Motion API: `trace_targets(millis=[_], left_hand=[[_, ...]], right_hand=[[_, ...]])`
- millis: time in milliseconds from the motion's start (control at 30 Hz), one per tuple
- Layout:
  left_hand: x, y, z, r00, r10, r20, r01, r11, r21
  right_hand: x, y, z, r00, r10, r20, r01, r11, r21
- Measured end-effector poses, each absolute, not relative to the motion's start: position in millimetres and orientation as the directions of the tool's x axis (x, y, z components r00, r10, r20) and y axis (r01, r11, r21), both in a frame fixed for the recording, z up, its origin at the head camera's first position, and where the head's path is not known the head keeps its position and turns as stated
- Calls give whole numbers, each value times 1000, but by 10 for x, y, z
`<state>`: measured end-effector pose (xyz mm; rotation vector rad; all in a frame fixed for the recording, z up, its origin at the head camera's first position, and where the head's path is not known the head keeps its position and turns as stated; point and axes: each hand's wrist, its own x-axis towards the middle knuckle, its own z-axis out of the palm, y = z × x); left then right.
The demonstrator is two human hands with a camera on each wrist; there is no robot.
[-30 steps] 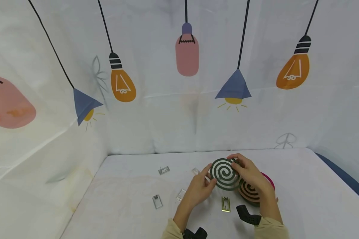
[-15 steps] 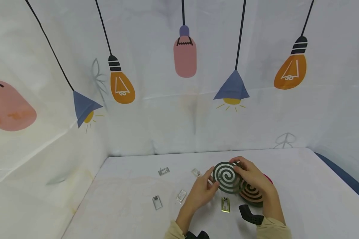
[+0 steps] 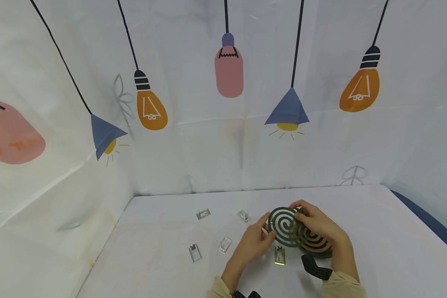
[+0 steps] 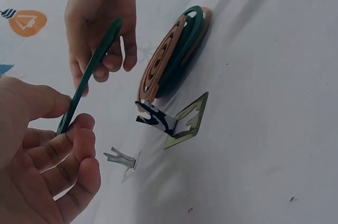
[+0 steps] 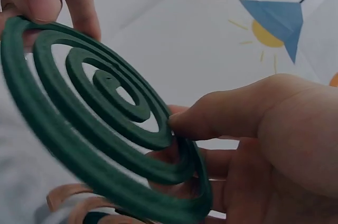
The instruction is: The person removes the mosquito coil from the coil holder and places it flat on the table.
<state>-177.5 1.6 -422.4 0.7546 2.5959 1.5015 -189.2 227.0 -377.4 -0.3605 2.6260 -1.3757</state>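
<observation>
A green mosquito coil (image 5: 109,80) is held up above the table between both hands, tilted so that its flat spiral faces the head camera. My left hand (image 3: 254,240) pinches its left edge between thumb and fingers. At the opposite edge, my right hand (image 3: 320,221) grips it with the thumb on the near face and the fingers behind. Below and to the right lies a stack of brown and green coils (image 4: 169,57), partly hidden by the right hand and the held coil. A brass-coloured coil stand (image 4: 182,138) with raised prongs lies just in front.
Several silver metal stands lie on the left and middle of the white table, among them one near the front (image 3: 195,258) and one further back (image 3: 203,214). A white cloth wall (image 3: 208,165) printed with lamps rises behind the table (image 3: 152,231).
Both hands have shifted slightly right and towards the body with the green coil, which overlaps the stack more. The pink edge behind the right wrist is now hidden. The head view has turned slightly.
</observation>
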Motion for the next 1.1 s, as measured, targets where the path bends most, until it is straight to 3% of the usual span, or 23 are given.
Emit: trace_targets(millis=[400,1100], left_hand=[[-1748,69,-4285,-867,469,169,398,448,800],[-1721,190,-4403,-858,483,172,406,434,805]], right_hand=[[-1849,2328,-3836,-955,-268,-127,-68,615,-786],[-1836,2389,-3878,-968,-219,-119,-53,647,-761]])
